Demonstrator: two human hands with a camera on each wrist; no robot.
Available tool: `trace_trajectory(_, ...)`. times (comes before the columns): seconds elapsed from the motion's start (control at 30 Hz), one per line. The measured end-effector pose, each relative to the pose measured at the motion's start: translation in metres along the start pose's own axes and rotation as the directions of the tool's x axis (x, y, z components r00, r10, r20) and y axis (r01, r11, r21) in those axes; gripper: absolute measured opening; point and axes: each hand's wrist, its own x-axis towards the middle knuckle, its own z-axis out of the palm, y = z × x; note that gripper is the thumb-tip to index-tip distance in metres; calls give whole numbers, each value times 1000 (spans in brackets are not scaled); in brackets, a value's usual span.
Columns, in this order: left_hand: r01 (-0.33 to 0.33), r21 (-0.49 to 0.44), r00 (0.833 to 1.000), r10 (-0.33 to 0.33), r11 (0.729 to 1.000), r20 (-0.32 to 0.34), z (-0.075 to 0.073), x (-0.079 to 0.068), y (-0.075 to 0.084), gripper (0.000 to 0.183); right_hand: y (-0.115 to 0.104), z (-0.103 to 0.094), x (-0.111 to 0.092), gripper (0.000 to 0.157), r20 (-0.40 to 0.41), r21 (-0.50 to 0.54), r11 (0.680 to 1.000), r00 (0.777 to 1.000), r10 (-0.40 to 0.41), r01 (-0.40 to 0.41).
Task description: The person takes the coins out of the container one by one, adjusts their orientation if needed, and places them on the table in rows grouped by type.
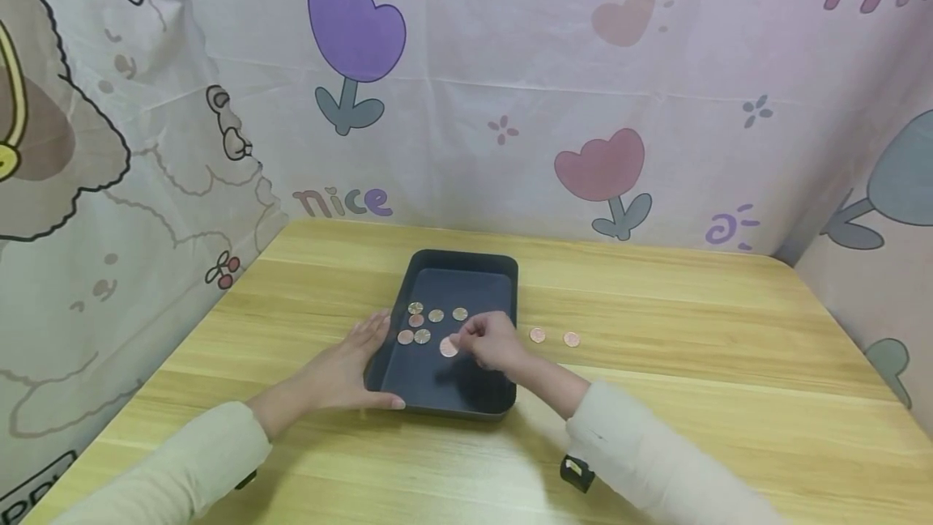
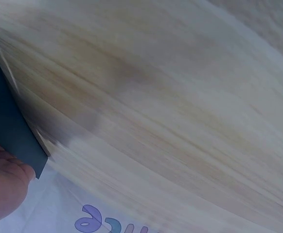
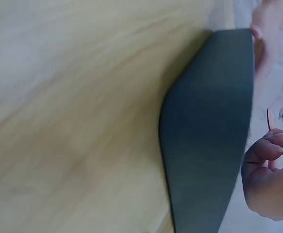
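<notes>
A dark rectangular baking tray (image 1: 452,403) stands on the table with several coins lying in it, among them a copper one (image 1: 405,337) and a brassy one (image 1: 460,313). My left hand (image 1: 346,367) rests against the tray's near-left corner, fingers straight along the left side and thumb at the near edge. Over the tray's right part, my right hand (image 1: 492,343) pinches a copper coin (image 1: 449,347) between thumb and fingertips. In the right wrist view that coin (image 3: 270,119) appears edge-on above the fingers. Two more copper coins, a nearer one (image 1: 537,335) and a farther one (image 1: 572,339), lie right of the tray.
The wooden table (image 1: 692,411) extends on both sides of the tray. Printed cloth (image 1: 466,104) hangs behind and beside it. A small black object (image 1: 577,472) sits by the right sleeve.
</notes>
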Motion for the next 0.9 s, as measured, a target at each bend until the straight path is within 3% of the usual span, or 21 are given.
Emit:
trace_trajectory(0.7, -13, 16, 1000, 13, 1000, -7, 0, -1, -2, 122, 24, -62, -19, 15, -45, 27, 996, 996, 81, -80)
trace_trajectory(0.9, -9, 10, 1000, 9, 1000, 1, 0, -1, -2, 123, 33, -85, -26, 16, -87, -14, 995, 992, 95, -97)
